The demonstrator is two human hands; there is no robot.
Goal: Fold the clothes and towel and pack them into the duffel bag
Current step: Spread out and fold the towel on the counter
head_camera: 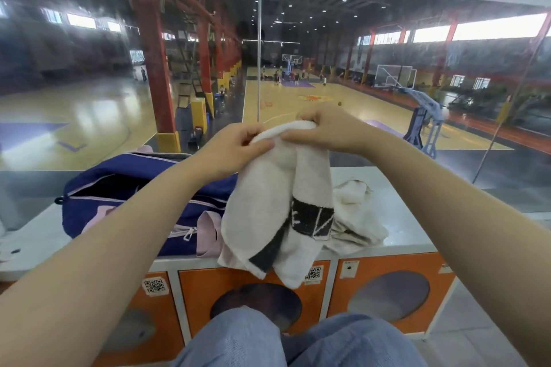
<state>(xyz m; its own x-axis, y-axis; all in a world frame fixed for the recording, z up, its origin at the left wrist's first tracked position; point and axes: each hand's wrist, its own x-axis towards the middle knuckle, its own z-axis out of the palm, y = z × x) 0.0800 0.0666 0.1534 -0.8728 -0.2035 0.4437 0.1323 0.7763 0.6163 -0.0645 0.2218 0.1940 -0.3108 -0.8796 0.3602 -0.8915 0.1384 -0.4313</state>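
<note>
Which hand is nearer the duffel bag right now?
Left. The left hand grips the towel just above the bag's right end; the right hand grips it farther right.

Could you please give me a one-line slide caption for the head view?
Both hands, left hand and right hand, hold a white towel above the open navy duffel bag.

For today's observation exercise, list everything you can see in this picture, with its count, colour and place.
towel: one, white with black band, held up over the counter edge
duffel bag: one, navy with pink trim, unzipped, on the counter's left
clothes: one crumpled pile, off-white, on the counter's right
counter: one, white top
lockers: three doors, orange, below the counter
left hand: grips the towel's top
right hand: grips the towel's top
knees: two, blue jeans, bottom
</note>
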